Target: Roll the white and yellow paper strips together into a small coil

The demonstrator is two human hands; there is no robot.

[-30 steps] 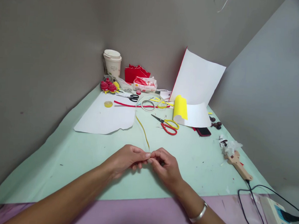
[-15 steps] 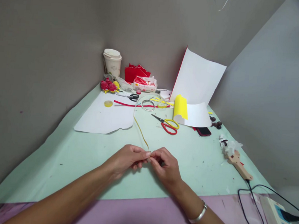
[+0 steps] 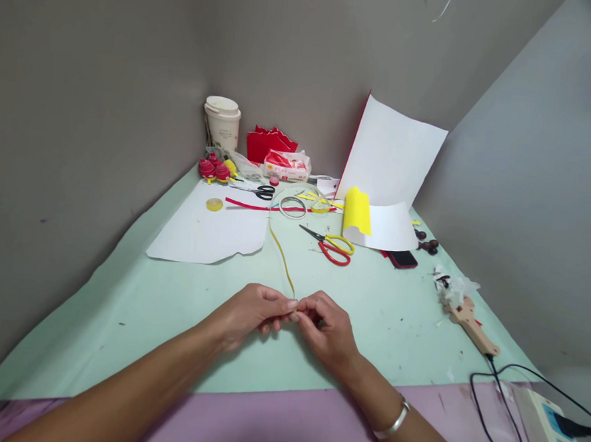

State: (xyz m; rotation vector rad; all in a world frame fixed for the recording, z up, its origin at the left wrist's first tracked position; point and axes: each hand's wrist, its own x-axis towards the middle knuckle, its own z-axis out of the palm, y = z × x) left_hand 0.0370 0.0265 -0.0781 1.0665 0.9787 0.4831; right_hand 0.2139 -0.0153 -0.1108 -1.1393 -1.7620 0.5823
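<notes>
Close together over the near middle of the table, my left hand (image 3: 260, 312) and my right hand (image 3: 329, 333) both pinch the end of a narrow yellow paper strip (image 3: 284, 259). The fingertips meet, hiding the strip's very end. From there the strip curves away over the table and turns whitish toward a white ring-shaped roll (image 3: 293, 208). Scissors with one yellow and one red handle (image 3: 336, 247) lie beyond my right hand, their dark blades partly spread.
A white sheet (image 3: 205, 232) lies at left with a tape roll (image 3: 214, 205) on it. A red strip (image 3: 256, 206) and black scissors (image 3: 264, 192) are behind. Yellow corrugated paper (image 3: 357, 211) stands back right. A glue gun (image 3: 474, 328) with a cord lies at right.
The yellow strip has shifted slightly to the right and its curve has changed a little. Both hands stay nearly in place, still pinching its end.
</notes>
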